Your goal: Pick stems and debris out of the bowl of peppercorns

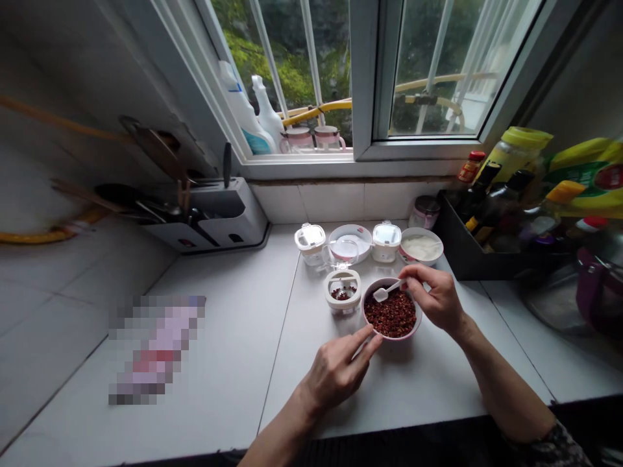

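Observation:
A round bowl (398, 338) with a pink rim holds dark red, dried grains (392, 318) that look like Sichuan peppercorns. My left hand (338, 371) holds the bowl's near-left rim with its fingertips. Pinched in my right hand (435, 297) is the handle of a small white spoon (381, 294), whose head is over the grains. Just left of the bowl stands an uncovered seasoning jar (342, 285) with a cream rim and some of the same red grains inside. A clear lid (343, 251) appears raised behind this jar.
Behind are two white-lidded jars (310, 237), a white plate (357, 231) and a bowl of white powder (421, 247). A dark bin of bottles (467, 259) stands right. A grey utensil holder (228, 220) is back left; a pixelated item (163, 347) lies on the left counter.

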The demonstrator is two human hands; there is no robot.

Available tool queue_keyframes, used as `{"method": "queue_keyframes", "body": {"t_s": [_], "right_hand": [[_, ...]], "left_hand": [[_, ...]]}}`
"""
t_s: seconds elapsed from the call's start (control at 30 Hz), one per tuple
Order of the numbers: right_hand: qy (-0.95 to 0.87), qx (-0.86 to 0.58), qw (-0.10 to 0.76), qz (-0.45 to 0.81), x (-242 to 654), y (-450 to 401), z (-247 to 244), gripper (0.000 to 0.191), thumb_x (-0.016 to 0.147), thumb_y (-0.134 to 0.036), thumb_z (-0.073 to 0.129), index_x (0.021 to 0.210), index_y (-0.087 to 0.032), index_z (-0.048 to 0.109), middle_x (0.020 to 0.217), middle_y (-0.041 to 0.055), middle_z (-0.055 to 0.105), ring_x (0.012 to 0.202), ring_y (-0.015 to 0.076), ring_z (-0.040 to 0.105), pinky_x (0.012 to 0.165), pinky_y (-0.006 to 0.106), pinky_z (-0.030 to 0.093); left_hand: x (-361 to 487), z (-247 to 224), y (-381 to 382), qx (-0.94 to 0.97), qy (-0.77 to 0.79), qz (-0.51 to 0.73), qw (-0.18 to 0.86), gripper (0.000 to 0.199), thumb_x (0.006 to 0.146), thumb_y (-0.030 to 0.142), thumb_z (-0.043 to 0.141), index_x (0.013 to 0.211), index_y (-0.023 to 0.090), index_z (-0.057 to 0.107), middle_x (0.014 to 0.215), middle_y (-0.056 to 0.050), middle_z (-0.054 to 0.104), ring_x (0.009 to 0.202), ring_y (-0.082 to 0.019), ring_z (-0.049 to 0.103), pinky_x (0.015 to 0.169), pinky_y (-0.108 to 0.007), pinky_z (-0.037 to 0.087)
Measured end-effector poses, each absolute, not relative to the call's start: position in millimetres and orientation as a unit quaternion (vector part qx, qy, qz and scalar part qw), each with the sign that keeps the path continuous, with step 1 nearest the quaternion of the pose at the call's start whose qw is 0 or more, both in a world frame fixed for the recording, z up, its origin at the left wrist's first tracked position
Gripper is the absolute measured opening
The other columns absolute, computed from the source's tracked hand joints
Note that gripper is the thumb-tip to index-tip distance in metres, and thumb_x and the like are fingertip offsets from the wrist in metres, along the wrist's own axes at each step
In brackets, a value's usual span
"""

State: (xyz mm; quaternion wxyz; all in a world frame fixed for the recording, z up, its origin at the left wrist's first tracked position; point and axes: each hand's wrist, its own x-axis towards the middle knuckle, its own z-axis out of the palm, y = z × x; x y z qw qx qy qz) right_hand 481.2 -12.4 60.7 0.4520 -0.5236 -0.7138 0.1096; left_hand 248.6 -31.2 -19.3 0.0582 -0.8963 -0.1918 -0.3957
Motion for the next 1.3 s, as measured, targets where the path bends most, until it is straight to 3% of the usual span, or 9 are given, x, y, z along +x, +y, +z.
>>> {"method": "queue_keyframes", "body": {"t_s": [0.23, 0.67, 1.0, 1.3], "right_hand": [[-0.735, -0.551, 0.341, 0.200, 483.4, -4.8, 52.6, 0.021, 0.079, -0.014, 0.045, 0.074, -0.020, 0.065, 0.061, 0.0001, 0.065, 0.054, 0.0140, 0.056, 0.055, 0.024, 0.041], [-0.691, -0.576, 0.368, 0.236, 491.3, -0.8, 48.5, 0.019, 0.083, -0.018, 0.046, 0.077, -0.019, 0.064, 0.060, -0.0002, 0.066, 0.057, 0.0150, 0.061, 0.056, 0.025, 0.044], [-0.693, -0.576, 0.369, 0.228, 492.5, -0.2, 49.2, 0.019, 0.082, -0.017, 0.046, 0.077, -0.019, 0.064, 0.060, -0.0003, 0.066, 0.056, 0.0146, 0.061, 0.056, 0.024, 0.044], [-0.682, -0.577, 0.376, 0.244, 493.2, 1.5, 46.8, 0.018, 0.081, -0.017, 0.045, 0.077, -0.019, 0.063, 0.060, -0.0001, 0.067, 0.056, 0.0147, 0.063, 0.057, 0.025, 0.046]], "left_hand": [[248.5, -18.5, -31.2, -0.897, -0.188, -0.398, 0.042, 0.034, 0.092, 0.005, 0.046, 0.122, 0.011, 0.061, 0.117, -0.018, 0.067, 0.086, -0.017, 0.071, 0.069, -0.024, 0.060], [249.6, -15.4, -30.9, -0.896, -0.189, -0.399, 0.048, 0.031, 0.094, 0.006, 0.045, 0.119, 0.011, 0.062, 0.112, -0.018, 0.069, 0.082, -0.017, 0.071, 0.061, -0.024, 0.059], [248.3, -18.6, -30.8, -0.897, -0.190, -0.397, 0.046, 0.035, 0.093, 0.006, 0.045, 0.124, 0.011, 0.060, 0.117, -0.018, 0.067, 0.084, -0.016, 0.070, 0.066, -0.024, 0.059], [250.5, -16.9, -30.3, -0.895, -0.183, -0.404, 0.048, 0.030, 0.094, 0.005, 0.045, 0.118, 0.009, 0.062, 0.110, -0.020, 0.069, 0.077, -0.018, 0.070, 0.057, -0.026, 0.056]]}}
